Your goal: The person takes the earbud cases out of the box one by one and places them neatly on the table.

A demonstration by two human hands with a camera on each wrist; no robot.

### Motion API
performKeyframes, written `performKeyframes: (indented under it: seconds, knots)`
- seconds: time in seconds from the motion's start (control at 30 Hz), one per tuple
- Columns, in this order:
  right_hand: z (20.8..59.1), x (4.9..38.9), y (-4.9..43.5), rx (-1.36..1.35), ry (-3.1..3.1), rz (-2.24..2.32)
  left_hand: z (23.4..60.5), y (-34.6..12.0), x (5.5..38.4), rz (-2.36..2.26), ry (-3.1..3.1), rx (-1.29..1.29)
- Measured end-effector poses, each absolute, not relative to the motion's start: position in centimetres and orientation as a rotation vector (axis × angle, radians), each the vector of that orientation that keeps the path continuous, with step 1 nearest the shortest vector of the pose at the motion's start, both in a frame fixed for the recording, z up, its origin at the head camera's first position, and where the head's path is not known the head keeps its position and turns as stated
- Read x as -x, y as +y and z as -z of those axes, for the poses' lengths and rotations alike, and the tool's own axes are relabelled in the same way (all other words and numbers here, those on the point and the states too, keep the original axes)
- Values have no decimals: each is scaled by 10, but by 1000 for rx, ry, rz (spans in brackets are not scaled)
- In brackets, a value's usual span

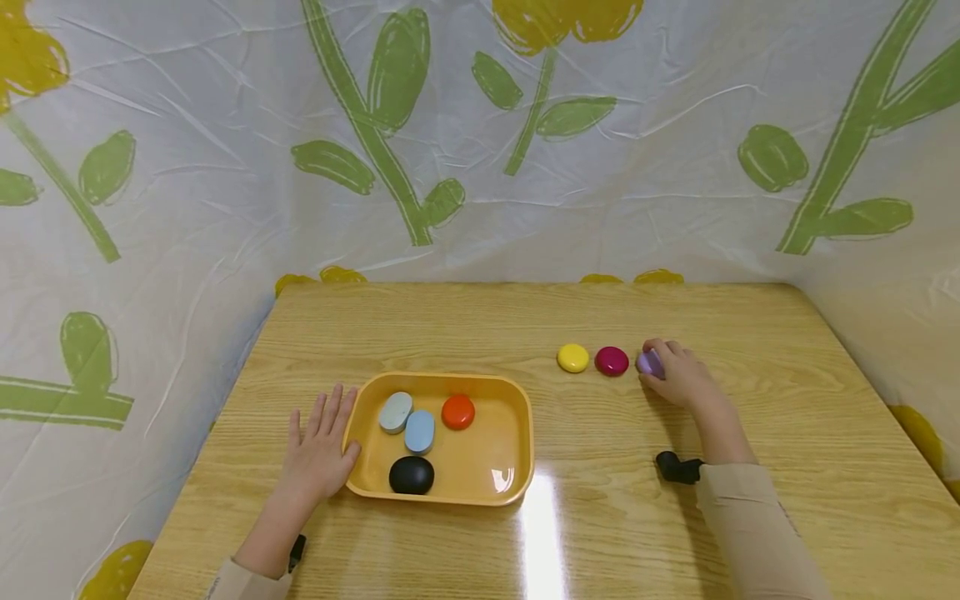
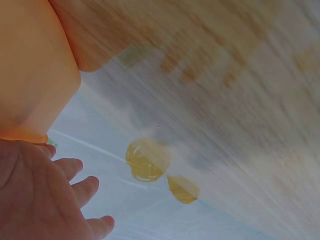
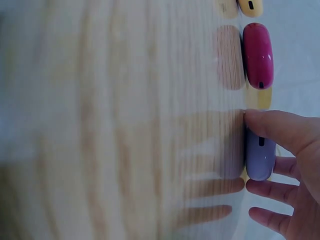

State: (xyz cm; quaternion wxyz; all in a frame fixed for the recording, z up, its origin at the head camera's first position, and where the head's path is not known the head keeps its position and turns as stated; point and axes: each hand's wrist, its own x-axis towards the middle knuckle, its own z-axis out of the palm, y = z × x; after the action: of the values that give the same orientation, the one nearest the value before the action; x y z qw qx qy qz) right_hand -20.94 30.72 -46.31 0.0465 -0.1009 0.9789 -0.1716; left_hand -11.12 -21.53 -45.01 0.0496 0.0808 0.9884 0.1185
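Observation:
My right hand (image 1: 681, 373) has its thumb and fingers around a lavender, rounded, pebble-like piece (image 1: 650, 364) on the table. From the right wrist view, the thumb lies along one side of the lavender piece (image 3: 260, 159) and fingers along the other; a small black mark shows on it. Left of it sit a magenta piece (image 1: 612, 362) and a yellow piece (image 1: 573, 358). My left hand (image 1: 317, 457) lies with straight, spread fingers against the left side of an orange-yellow tray (image 1: 480, 501). The left wrist view shows that hand (image 2: 40, 195) beside the tray's wall (image 2: 40, 65).
Inside the tray lie a grey piece (image 1: 395, 413), a light blue piece (image 1: 419, 432), a red piece (image 1: 458, 412) and a black piece (image 1: 412, 476). A flower-patterned sheet (image 1: 525, 217) hangs behind and beside the wooden table (image 1: 600, 533).

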Motion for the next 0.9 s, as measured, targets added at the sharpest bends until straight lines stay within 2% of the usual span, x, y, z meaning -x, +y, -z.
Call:
performKeyframes:
  seconds: [0.27, 0.47, 0.67, 0.9]
  knots:
    - [459, 207, 305, 291, 2993, 556, 451, -216, 111, -353, 3008, -240]
    - [437, 205, 287, 344, 3065, 618, 449, -215, 111, -357, 3005, -235]
    - [412, 204, 245, 552, 3198, 641, 449, -215, 110, -360, 3009, -238]
    - [401, 198, 191, 870, 3214, 640, 450, -216, 111, -368, 3001, -232]
